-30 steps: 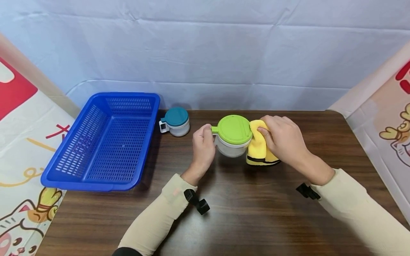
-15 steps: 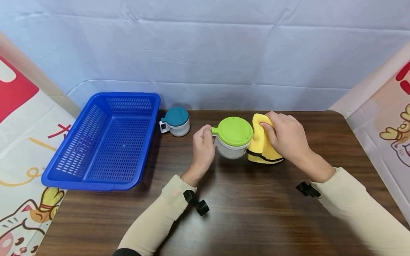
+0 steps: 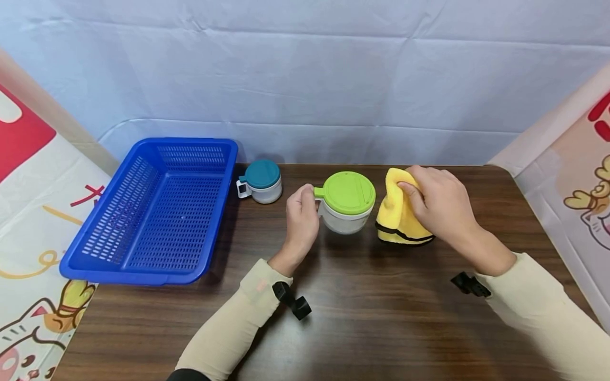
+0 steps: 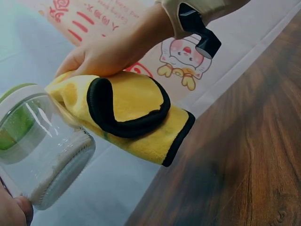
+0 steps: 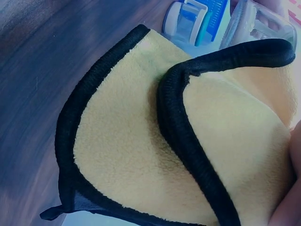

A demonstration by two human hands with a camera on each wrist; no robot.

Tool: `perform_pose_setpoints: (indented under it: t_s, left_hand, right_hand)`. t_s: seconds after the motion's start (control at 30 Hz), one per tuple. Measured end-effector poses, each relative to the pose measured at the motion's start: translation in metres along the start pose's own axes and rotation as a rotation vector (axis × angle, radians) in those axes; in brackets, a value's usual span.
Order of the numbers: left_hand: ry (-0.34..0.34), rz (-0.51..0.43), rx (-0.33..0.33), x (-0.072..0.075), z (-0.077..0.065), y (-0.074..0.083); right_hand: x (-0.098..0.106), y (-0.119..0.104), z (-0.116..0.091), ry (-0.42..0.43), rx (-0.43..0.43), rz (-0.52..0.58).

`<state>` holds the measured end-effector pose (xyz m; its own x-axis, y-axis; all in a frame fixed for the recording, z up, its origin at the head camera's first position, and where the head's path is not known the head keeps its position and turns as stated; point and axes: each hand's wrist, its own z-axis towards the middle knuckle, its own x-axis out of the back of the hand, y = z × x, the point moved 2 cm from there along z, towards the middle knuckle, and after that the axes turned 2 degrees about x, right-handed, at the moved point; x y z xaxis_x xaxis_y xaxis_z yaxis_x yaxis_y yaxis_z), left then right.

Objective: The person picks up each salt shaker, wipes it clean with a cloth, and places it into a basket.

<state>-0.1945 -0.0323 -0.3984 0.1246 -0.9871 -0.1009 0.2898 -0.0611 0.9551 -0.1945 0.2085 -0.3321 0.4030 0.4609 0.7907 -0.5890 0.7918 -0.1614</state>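
My left hand [image 3: 303, 222] grips the handle of a clear jar with a green lid [image 3: 349, 193], held upright above the table. In the left wrist view the jar's glass body [image 4: 56, 146] shows its ribbed base edge, and part of the left hand is at the lower left. My right hand [image 3: 440, 203] pinches a folded yellow cloth [image 3: 402, 211] with black edging. A small gap parts the cloth from the jar in the head view. Close up in the right wrist view, the cloth [image 5: 127, 127] covers most of the frame; few of the fingers show there.
A smaller jar with a teal lid [image 3: 263, 174] and white handle stands on the brown wooden table [image 3: 362, 317]. To its left sits a blue plastic basket [image 3: 216, 211]. A pale cloth backdrop [image 3: 305, 79] hangs behind the table's far edge.
My right hand has drawn the yellow cloth to the right, off the jar's side where it was a second ago. The left hand and jar have barely moved.
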Motion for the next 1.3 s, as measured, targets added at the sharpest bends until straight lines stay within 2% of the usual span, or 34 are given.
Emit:
perform_pose_setpoints:
  t_s: [0.27, 0.47, 0.63, 0.77, 1.03, 1.3]
  left_hand:
    - [-0.001, -0.003, 0.030, -0.001, 0.001, -0.001]
    - [-0.012, -0.020, 0.051, -0.002, 0.001, -0.001]
    - [-0.025, -0.029, 0.061, -0.003, 0.001, -0.001]
    - [-0.031, -0.028, 0.062, -0.003, 0.001, -0.001]
    - [-0.036, -0.026, 0.038, -0.004, 0.000, 0.000]
    - [-0.025, -0.047, 0.043, -0.007, -0.001, 0.001]
  right_hand:
    - [0.008, -0.004, -0.004, 0.013, 0.023, 0.001]
    - [0.012, -0.013, -0.008, 0.060, 0.113, 0.023]
    - [0.010, -0.029, -0.010, 0.128, 0.198, 0.041]
    - [0.011, -0.044, -0.010, 0.127, 0.240, 0.044]
    - [0.009, -0.068, -0.006, 0.131, 0.297, 0.084]
    - [0.002, -0.089, 0.001, 0.183, 0.316, 0.043]
